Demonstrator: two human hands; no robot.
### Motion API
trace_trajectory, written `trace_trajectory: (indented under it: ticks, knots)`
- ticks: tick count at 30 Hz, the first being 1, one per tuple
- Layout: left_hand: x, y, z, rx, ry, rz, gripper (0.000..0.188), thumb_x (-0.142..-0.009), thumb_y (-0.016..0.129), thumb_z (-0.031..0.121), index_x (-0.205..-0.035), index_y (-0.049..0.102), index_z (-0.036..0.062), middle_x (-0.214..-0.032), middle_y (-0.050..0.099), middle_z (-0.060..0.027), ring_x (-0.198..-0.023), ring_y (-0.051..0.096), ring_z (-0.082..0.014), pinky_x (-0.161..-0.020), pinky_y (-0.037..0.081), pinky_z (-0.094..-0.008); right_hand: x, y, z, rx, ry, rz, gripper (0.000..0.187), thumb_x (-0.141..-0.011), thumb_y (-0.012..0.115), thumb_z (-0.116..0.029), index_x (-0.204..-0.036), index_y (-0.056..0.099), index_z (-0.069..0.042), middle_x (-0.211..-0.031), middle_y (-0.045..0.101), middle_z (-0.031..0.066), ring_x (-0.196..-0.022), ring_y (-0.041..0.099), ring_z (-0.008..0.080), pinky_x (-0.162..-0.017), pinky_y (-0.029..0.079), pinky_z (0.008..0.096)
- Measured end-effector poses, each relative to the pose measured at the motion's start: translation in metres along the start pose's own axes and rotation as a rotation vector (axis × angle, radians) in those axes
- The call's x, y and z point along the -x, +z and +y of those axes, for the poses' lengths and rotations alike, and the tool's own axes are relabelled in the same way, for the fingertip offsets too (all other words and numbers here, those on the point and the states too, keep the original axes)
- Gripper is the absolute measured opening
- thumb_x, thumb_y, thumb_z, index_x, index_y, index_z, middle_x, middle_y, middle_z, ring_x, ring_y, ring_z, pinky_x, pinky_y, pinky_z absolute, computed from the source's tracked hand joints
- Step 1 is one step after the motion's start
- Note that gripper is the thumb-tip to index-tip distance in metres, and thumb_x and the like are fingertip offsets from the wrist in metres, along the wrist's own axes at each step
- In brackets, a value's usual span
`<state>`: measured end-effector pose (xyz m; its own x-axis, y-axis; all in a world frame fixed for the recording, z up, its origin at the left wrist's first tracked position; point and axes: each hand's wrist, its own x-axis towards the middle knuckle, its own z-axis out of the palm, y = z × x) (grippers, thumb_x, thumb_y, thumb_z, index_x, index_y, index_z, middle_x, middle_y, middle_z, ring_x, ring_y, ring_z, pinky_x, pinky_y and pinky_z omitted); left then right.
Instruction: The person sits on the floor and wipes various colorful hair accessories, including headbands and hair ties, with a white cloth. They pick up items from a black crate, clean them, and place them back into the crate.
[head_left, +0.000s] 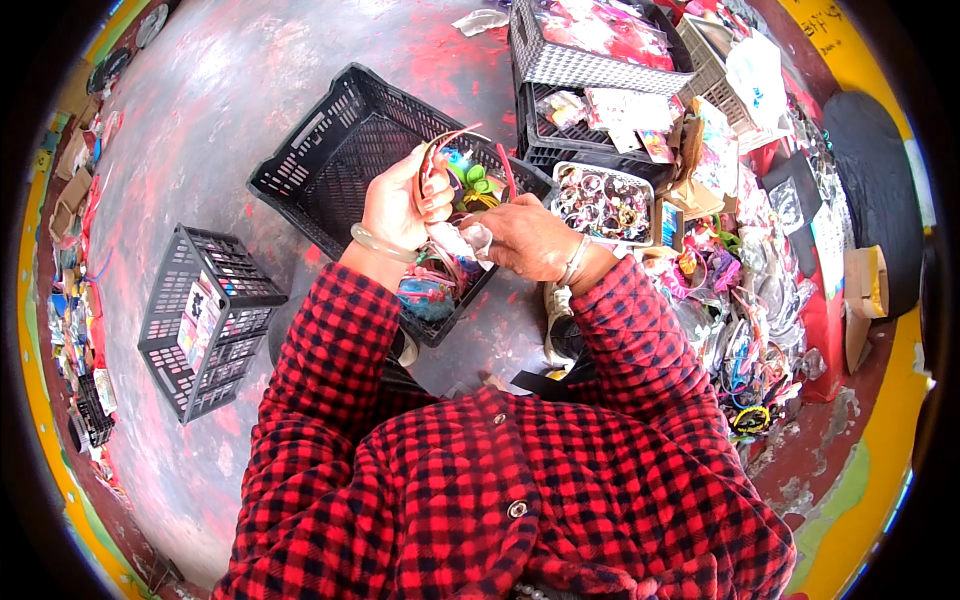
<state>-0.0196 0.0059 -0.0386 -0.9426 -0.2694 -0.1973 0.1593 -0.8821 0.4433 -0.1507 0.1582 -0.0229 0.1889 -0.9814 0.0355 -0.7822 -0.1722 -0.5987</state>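
Both my hands are raised over a black plastic crate (pixel 345 130) standing on the floor. My left hand (pixel 400 205) is closed around a thin curved reddish-brown band, which looks like a headband (pixel 432 152). Close beside it, my right hand (pixel 530 238) has its fingers bent together at a crumpled whitish piece (pixel 462 240), perhaps thin plastic; its fingertips are partly hidden. A red strip (pixel 506 170) sticks up just above the right hand. Green leaf-shaped ornaments (pixel 478 185) show between the hands. Blue and pink accessories (pixel 428 298) lie in the crate's near end, below my hands.
A smaller black crate (pixel 210 320) stands at the left. Stacked crates (pixel 600 60) holding packages rise at the far right. A white tray (pixel 606 205) of small hair ties is right of my hands. Loose accessories and plastic bags (pixel 745 330) are heaped along the right.
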Motion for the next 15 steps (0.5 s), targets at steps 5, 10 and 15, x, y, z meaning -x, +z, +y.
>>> trace_trajectory:
  ticks: [5,10,15]
  knots:
    - [-0.007,-0.014,0.005,0.076,-0.161,0.038,0.034,-0.091,0.037,0.030,-0.087,0.051,-0.0006,-0.058,0.041,0.0004,-0.048,0.037,-0.0087,-0.043,0.031,-0.0201,0.007,0.013,0.003,0.103,-0.081,0.071,0.034,-0.068,0.061,-0.014,-0.101,0.057,-0.009,-0.086,0.060,0.0107,-0.090,0.055,0.0270,-0.089,0.030,0.0401]
    - [-0.009,-0.013,0.007,0.066,-0.091,0.053,0.057,-0.090,0.033,0.045,-0.096,0.049,-0.0095,-0.078,0.058,-0.0138,-0.069,0.058,-0.0225,-0.068,0.050,-0.0291,0.003,0.012,0.006,0.063,-0.092,0.083,0.023,-0.069,0.061,-0.012,-0.091,0.055,-0.007,-0.084,0.057,0.0103,-0.088,0.053,0.0298,-0.084,0.035,0.0393]
    - [-0.008,-0.009,0.011,0.104,-0.021,0.019,0.070,-0.086,0.032,0.055,-0.109,0.043,-0.0110,-0.103,0.054,-0.0218,-0.097,0.054,-0.0312,-0.089,0.042,-0.0427,0.002,0.005,0.005,0.085,-0.026,0.196,0.022,-0.072,0.058,-0.008,-0.094,0.054,-0.006,-0.087,0.057,0.0119,-0.088,0.052,0.0314,-0.078,0.039,0.0392]
